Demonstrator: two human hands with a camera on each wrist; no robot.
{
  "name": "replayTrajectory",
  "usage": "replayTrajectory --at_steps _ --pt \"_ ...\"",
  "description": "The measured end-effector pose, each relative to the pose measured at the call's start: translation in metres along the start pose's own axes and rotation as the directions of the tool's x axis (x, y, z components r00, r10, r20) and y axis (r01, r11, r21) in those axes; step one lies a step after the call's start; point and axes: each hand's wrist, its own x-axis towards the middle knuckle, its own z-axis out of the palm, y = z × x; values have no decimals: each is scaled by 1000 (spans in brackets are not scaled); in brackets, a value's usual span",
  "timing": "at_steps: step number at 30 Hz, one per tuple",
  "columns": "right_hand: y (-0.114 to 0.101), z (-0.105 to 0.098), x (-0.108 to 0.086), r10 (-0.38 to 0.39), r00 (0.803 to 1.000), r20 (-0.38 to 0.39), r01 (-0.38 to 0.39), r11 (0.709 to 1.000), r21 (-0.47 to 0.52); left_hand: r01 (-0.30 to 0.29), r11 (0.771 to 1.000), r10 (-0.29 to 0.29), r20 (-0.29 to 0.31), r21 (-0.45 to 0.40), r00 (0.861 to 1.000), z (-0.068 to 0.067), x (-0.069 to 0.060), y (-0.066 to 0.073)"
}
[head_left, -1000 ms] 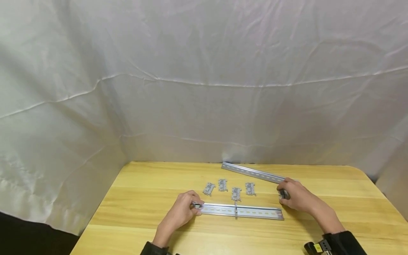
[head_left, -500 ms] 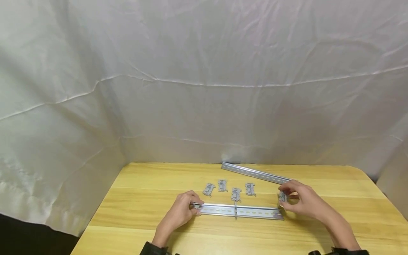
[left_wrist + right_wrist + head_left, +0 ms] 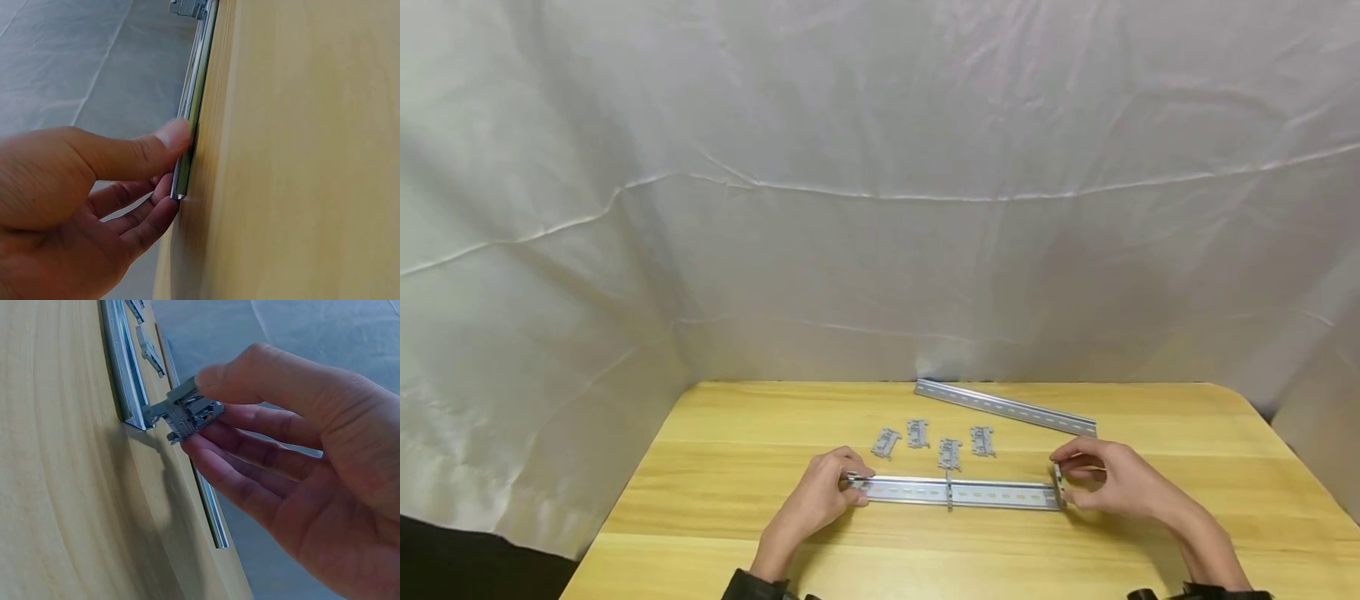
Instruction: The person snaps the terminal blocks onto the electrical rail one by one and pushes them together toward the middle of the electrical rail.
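My left hand (image 3: 826, 492) pinches the left end of a slotted metal DIN rail (image 3: 910, 490) lying on the table; the left wrist view shows the thumb on one edge and fingers round the other. A thin grey terminal block (image 3: 949, 490) stands across the rail near its middle. Between thumb and fingertips, my right hand (image 3: 1120, 483) holds another grey terminal block (image 3: 190, 412), upright at the rail's right end. In the right wrist view this block is tilted, close to the rail end (image 3: 134, 415); whether they touch I cannot tell.
Several loose grey terminal blocks (image 3: 917, 433) lie flat behind the rail. A second metal rail (image 3: 1007, 407) rests slantwise at the back of the wooden table (image 3: 760, 417). Pale cloth (image 3: 880, 267) hangs behind and at the sides.
My right hand has drawn the terminal block from beside the back rail toward the front rail's right end and turned it edge-on. The left hand keeps its grip on the rail.
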Motion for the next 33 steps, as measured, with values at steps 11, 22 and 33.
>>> replayTrajectory --at_steps 11,22,33 --pt "3 0 -2 0 996 88 -11 991 132 -19 1000 19 5 6 1000 -3 -4 4" --pt "7 -1 -4 53 993 104 -70 982 173 -29 999 29 5 25 1000 -3 -1 3" --pt "5 3 -2 51 993 102 -69 980 185 -37 999 37 -1 28 999 -1 0 2"
